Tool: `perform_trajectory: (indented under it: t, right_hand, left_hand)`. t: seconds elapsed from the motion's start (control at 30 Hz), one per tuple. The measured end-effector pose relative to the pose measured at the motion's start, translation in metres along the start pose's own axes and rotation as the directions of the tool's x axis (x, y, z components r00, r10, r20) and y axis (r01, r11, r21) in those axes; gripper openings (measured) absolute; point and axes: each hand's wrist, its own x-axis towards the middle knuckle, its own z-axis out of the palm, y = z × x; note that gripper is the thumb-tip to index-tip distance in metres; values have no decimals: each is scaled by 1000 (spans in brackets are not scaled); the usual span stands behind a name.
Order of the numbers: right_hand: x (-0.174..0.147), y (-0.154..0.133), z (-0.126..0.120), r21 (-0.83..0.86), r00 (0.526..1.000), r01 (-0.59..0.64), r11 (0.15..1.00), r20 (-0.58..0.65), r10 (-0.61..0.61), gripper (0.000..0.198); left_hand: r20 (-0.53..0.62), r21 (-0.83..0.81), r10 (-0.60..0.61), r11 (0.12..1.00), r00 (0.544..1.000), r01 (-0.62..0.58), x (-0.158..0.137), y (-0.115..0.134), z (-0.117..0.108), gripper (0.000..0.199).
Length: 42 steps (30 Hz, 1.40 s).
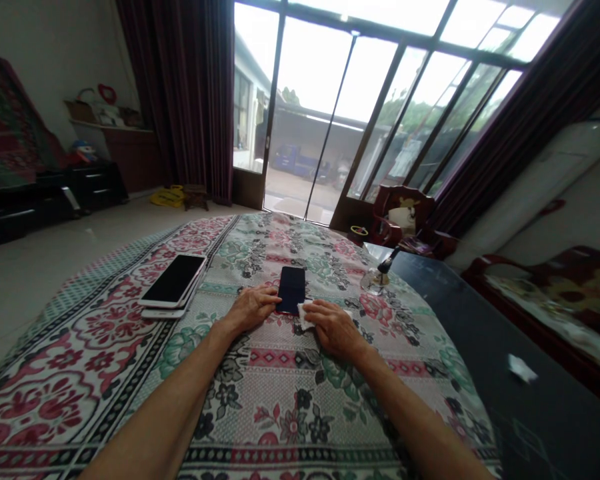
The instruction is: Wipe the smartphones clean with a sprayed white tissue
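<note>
A dark smartphone (292, 287) lies flat on the patterned tablecloth (280, 373), screen up. My left hand (253, 309) grips its left edge, with the fingertips and thumb against the side. My right hand (334, 328) is closed on a white tissue (307, 319), pressed down at the phone's lower right corner. Part of the tissue is hidden under the fingers. To the left rests a stack of phones, a white-framed one with a black screen (175, 280) lying on top of another white one (164, 313).
A small glass bottle (375, 281) with a dark brush-like top stands at the right. A crumpled white tissue (522, 368) lies on the black table (500, 320) alongside. Beyond are a wooden chair (405, 213), purple curtains (180, 93) and glass doors.
</note>
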Motion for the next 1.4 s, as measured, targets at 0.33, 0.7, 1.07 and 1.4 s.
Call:
perform_trajectory:
  t: [0.33,0.7,1.07,1.4]
  right_hand:
    - [17,-7,14,40,982,47,998,-186,-39,36]
    - [35,-27,23,58,996,89,994,-18,-88,23]
    - [18,6,15,113,992,-37,993,-114,50,30]
    - [27,1,24,65,979,2,998,-206,12,39]
  left_hand:
    - [23,6,-34,999,999,34,0,-4,2,25]
    - [14,6,-28,1000,1000,27,0,0,-3,28]
    - [-7,-17,-3,1000,1000,3,2,-5,1,27]
    - [-43,-38,-25,999,999,24,0,4,-2,25]
